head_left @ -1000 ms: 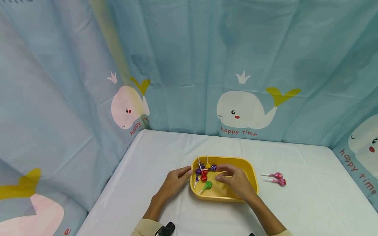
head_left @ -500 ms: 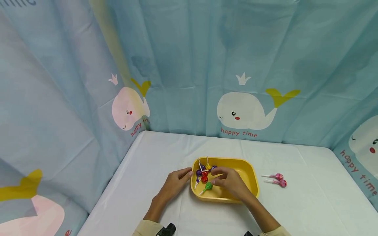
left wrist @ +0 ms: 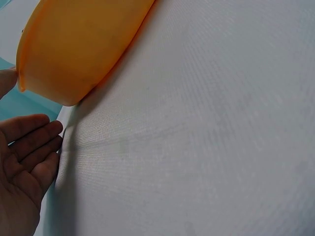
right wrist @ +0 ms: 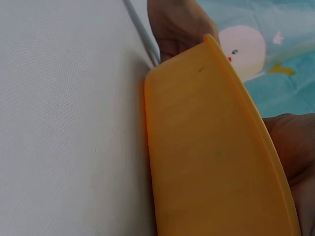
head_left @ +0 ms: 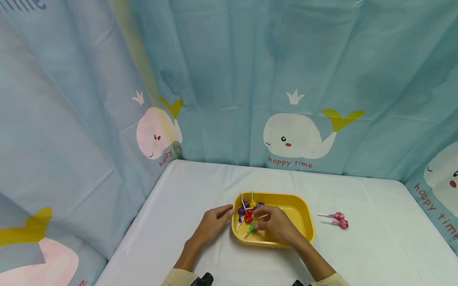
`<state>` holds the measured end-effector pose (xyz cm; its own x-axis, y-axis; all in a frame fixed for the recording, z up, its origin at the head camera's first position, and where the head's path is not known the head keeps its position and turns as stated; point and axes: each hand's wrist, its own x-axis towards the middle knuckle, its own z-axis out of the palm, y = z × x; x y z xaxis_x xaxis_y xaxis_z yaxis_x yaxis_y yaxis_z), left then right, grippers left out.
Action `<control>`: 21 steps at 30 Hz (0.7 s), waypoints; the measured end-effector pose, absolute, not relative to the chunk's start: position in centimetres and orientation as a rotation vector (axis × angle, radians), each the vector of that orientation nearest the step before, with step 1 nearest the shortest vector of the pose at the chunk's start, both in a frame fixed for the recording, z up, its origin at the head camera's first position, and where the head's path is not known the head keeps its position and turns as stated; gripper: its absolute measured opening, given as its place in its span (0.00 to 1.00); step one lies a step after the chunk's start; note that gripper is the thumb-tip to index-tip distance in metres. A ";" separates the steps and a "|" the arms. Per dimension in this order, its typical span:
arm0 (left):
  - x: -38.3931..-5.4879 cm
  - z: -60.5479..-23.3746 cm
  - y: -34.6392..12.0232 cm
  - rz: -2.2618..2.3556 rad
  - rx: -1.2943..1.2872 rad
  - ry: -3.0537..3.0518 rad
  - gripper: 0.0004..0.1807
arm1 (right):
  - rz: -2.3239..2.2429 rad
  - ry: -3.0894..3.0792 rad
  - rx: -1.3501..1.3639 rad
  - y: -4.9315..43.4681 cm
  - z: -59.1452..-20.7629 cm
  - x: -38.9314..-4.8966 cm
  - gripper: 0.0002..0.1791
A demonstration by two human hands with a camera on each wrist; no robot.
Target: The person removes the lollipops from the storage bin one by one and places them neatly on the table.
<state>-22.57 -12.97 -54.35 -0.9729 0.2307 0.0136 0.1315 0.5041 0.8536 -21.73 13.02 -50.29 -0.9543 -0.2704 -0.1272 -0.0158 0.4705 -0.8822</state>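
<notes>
A yellow tray (head_left: 294,212) with rounded corners holds several lollipops in its left part. Among them are a green lollipop (head_left: 251,227), a red one (head_left: 248,219), a purple one (head_left: 241,211) and a yellow one (head_left: 253,203). My left hand (head_left: 211,223) is at the tray's left end. In the left wrist view its thumb (left wrist: 7,81) touches the rim and the fingers are loosely bent below. My right hand (head_left: 276,225) reaches over the tray, thumb at the green lollipop's head and forefinger near the red ones, with a gap between them. The tray wall hides its fingertips in the right wrist view.
Two pink lollipops (head_left: 340,219) lie on the white tablecloth (head_left: 372,238) to the right of the tray, sticks pointing left. A blue curtain (head_left: 222,131) with printed whales hangs behind the table and at its sides.
My right hand has moved left and toward me inside the tray, from beside a purple lollipop to the green one. My left hand stays at the tray's left end.
</notes>
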 end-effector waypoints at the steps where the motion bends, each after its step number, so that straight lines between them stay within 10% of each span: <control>1: -22.6 -54.3 -13.0 1.482 0.321 2.635 0.33 | -1.467 2.475 -0.248 13.0 -50.2 -21.7 0.16; 21: -22.6 -54.5 -13.1 1.510 0.352 2.645 0.33 | -1.327 2.519 -0.351 12.4 -50.8 -22.4 0.12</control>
